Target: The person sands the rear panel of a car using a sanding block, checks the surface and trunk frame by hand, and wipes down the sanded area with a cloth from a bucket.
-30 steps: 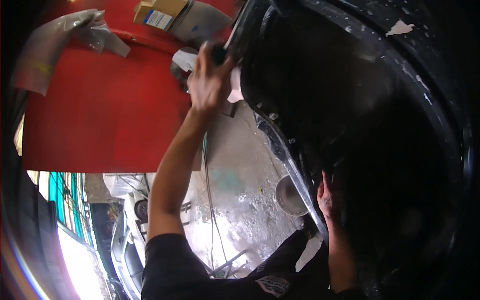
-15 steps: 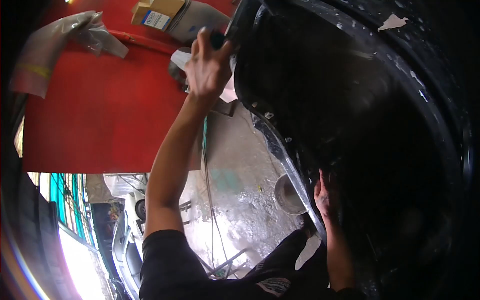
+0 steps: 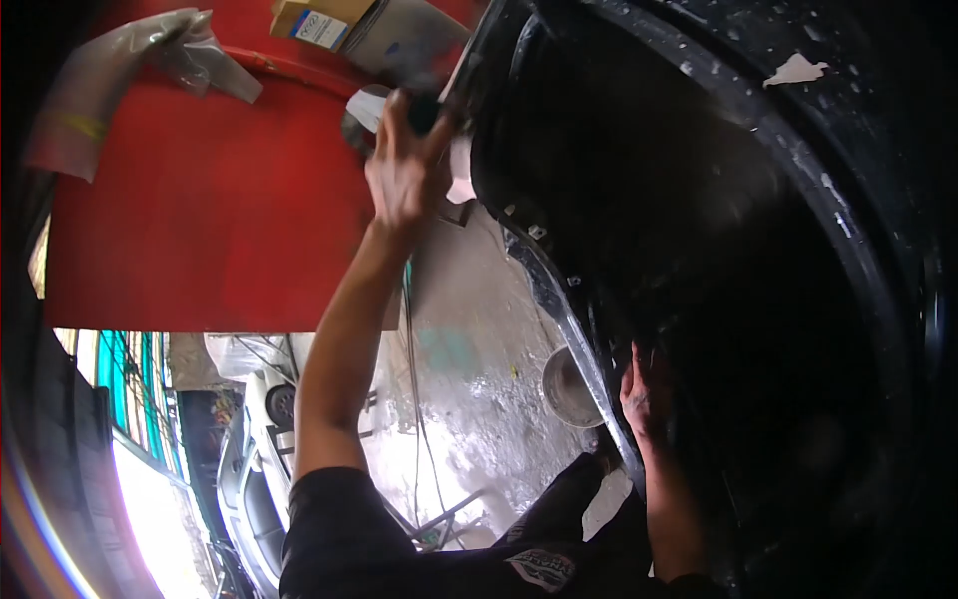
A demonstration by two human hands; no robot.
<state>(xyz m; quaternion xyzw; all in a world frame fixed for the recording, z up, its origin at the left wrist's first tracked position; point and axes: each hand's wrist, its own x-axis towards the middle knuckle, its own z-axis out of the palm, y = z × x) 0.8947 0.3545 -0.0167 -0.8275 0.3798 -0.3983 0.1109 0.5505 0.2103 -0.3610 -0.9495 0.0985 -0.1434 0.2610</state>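
So the left hand (image 3: 404, 170) is up at the upper edge of a big black curved panel (image 3: 649, 180), fingers bent around a small dark object (image 3: 424, 112), kinda blurry. Right hand (image 3: 645, 397) is well apart from it, fingers out flat by the panel's lower part; can't tell if it's touching. Round grey bucket (image 3: 573, 387) sits on the wet floor (image 3: 479, 329) nearby.

Left hand (image 3: 407, 165) at a black panel's (image 3: 639, 170) edge, perhaps gripping something dark, right hand (image 3: 644, 399) against the panel
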